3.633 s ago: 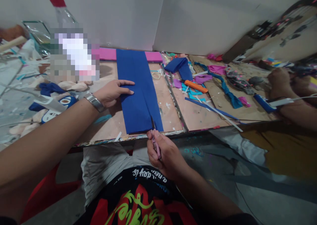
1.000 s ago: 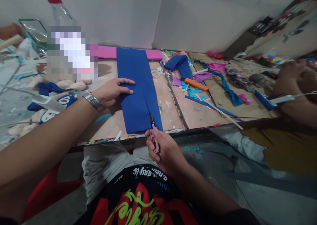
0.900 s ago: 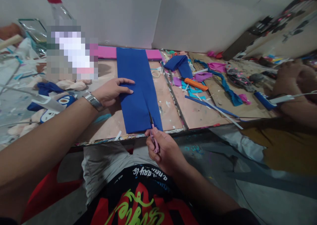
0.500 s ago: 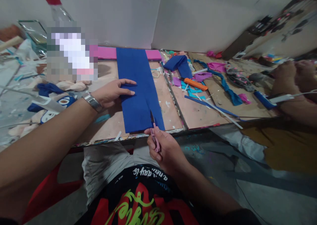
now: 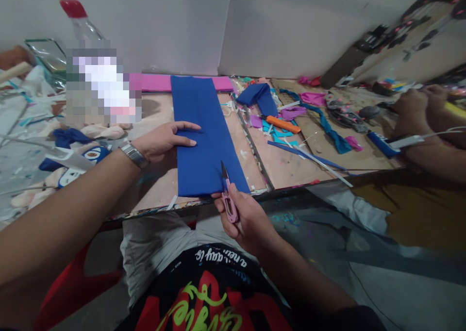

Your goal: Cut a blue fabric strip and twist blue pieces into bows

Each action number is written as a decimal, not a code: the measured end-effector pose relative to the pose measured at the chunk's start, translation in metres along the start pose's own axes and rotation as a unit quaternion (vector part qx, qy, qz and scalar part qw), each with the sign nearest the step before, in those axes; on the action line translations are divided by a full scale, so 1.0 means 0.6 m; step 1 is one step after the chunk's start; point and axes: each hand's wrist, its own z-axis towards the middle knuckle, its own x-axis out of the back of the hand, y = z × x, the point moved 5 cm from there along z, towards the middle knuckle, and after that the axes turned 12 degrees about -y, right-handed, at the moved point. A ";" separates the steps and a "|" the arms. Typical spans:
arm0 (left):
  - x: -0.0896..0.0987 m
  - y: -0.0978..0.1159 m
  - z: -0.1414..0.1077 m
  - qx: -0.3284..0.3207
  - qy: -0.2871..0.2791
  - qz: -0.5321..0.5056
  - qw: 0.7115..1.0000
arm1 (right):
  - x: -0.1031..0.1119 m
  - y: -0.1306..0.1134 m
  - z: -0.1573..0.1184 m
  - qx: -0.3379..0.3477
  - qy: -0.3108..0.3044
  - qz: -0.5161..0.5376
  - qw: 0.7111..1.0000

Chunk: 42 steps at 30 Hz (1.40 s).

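Pink thread snips (image 5: 228, 189) are gripped in the right hand (image 5: 249, 219); blue fabric (image 5: 204, 163) is touched by the half-spread left hand (image 5: 163, 139).

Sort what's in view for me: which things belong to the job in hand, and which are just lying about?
In use:
- blue sheet, under the left grip
- pink-handled snips, in the right grip

Apparently just lying about:
- orange tool
- folded blue piece
- white strip
- red-capped bottle
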 end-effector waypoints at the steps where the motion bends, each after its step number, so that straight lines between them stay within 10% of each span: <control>1: 0.000 0.000 0.000 0.000 -0.001 0.003 1.000 | -0.001 0.002 0.000 -0.003 0.005 -0.003 1.000; 42: -0.005 -0.006 -0.002 0.003 -0.036 -0.020 0.999 | -0.013 0.007 0.005 0.005 0.025 0.043 0.999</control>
